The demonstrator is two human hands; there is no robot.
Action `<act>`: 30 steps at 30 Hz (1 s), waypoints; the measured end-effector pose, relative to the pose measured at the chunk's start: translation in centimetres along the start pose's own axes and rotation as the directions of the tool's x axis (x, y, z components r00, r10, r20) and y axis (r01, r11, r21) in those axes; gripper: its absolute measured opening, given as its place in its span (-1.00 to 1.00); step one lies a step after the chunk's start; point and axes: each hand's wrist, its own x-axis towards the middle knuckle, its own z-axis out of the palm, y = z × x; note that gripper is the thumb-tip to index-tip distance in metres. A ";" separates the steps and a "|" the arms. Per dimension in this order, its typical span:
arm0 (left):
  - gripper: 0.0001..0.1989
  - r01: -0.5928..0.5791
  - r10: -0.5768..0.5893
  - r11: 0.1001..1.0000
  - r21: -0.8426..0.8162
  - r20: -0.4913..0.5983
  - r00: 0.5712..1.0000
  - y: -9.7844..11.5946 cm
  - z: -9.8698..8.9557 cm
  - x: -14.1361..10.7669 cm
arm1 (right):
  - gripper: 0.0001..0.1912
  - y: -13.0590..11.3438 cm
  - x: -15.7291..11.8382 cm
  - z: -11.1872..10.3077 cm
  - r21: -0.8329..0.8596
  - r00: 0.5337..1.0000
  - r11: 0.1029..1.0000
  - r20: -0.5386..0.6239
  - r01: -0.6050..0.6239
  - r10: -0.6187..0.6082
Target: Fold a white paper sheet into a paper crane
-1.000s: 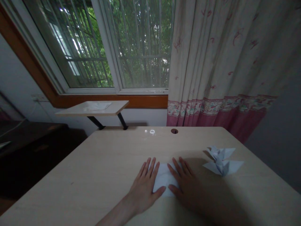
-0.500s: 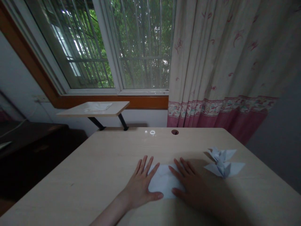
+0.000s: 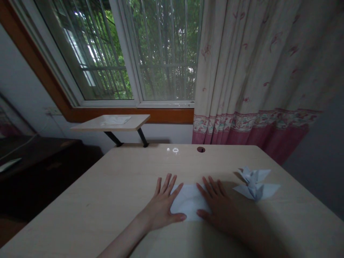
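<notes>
A light wood table (image 3: 113, 200) fills the lower half of the view, with a round cable hole (image 3: 200, 149) near its far edge. Behind it, a barred window (image 3: 134, 53) shows green foliage, and a cream curtain (image 3: 258, 71) with a pink lower band hangs at the right. A small raised shelf (image 3: 111, 123) on black brackets stands beyond the table's far left corner, with a pale sheet lying on it. Dark furniture (image 3: 32, 168) occupies the left side of the room. On the table, a white paper sheet (image 3: 189, 202) lies flat, near the front centre, between the two hands. The left hand (image 3: 161, 208) is laid palm down with fingers spread; its fingers and thumb rest on the left edge of the sheet, pressing rather than gripping. The right hand (image 3: 219, 209) is likewise flat and spread, fingers and thumb resting on the right edge of the sheet; it lies in shadow, so finer contact detail cannot be told. Neither hand is curled around anything. To the right of the right hand, apart from it, two folded paper figures (image 3: 255, 182) with pointed wings sit close together on the table surface.
</notes>
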 end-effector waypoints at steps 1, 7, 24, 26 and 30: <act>-0.09 -0.021 0.021 1.000 -0.005 -0.013 1.000 -0.1 -0.1 0.0 | -0.22 0.0 0.1 -0.1 -0.004 1.000 1.000 -0.007 0.000 0.000; -0.08 -0.150 0.149 0.984 -0.099 -0.013 0.989 -0.5 -1.3 0.4 | -0.22 -0.3 0.4 -0.5 0.006 1.000 1.000 0.007 0.008 -0.008; -0.28 -0.137 0.129 0.957 -0.256 -0.045 0.991 -0.6 -2.2 0.4 | -0.13 -0.6 0.9 -2.9 0.197 0.976 0.979 0.197 0.058 -0.098; -0.33 -0.139 0.127 0.956 -0.259 -0.065 0.990 -0.6 -2.3 0.3 | -0.11 -0.5 0.9 -2.6 0.201 0.979 0.978 0.181 0.062 -0.099; -0.41 -0.158 0.133 0.954 -0.256 -0.112 0.985 -0.6 -2.8 0.3 | -0.12 -0.1 0.7 -1.9 0.196 0.977 0.979 0.189 0.063 -0.101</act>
